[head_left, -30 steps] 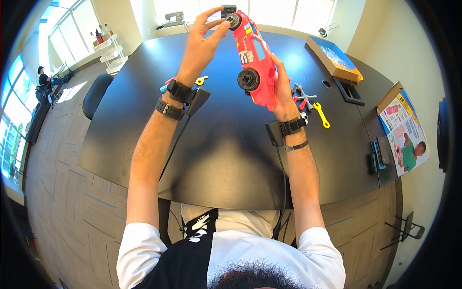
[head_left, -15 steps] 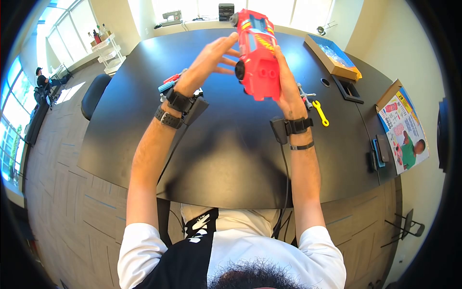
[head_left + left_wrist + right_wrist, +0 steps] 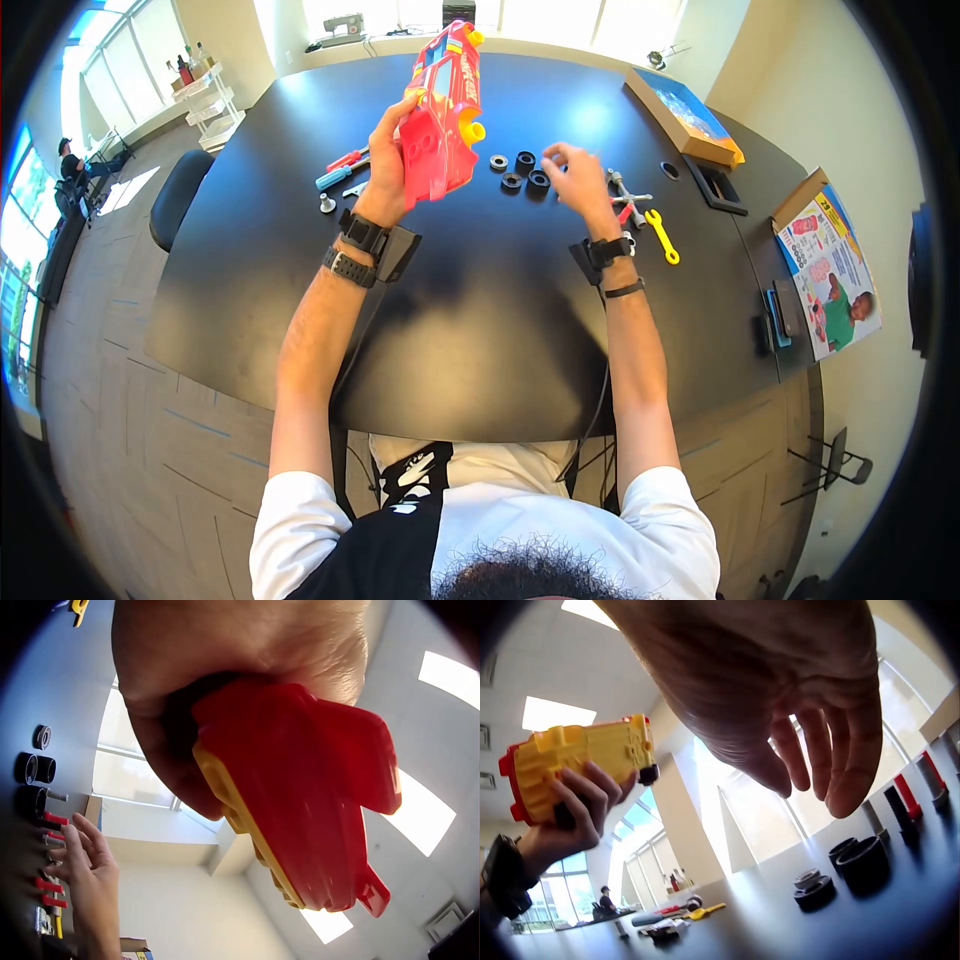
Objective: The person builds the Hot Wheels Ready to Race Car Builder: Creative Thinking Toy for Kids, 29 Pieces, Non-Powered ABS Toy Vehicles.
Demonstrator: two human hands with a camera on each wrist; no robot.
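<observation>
My left hand [image 3: 388, 180] grips the red toy car [image 3: 440, 135] by its side, up above the table. Two yellow wheel mounts stick out from the car's right side, with no wheels on them. In the right wrist view the car's yellow underside [image 3: 581, 761] faces the camera, fingers wrapped across it. My right hand [image 3: 582, 185] hovers empty beside the black wheel pieces [image 3: 538, 180], its fingers relaxed and bent downward. The right wrist view shows a gap between those fingertips and the black rings [image 3: 862, 862] on the table.
Screwdrivers and small tools [image 3: 333, 177] lie left of the car. Right of my right hand are a cross-shaped piece [image 3: 630, 200] and a yellow wrench [image 3: 662, 237]. An open box [image 3: 690, 125] and a printed box [image 3: 828, 270] stand at the right.
The car has passed from my right hand into my left and moved left, turned so different sides show. My right hand has let go and lowered toward the black pieces, which are now visible.
</observation>
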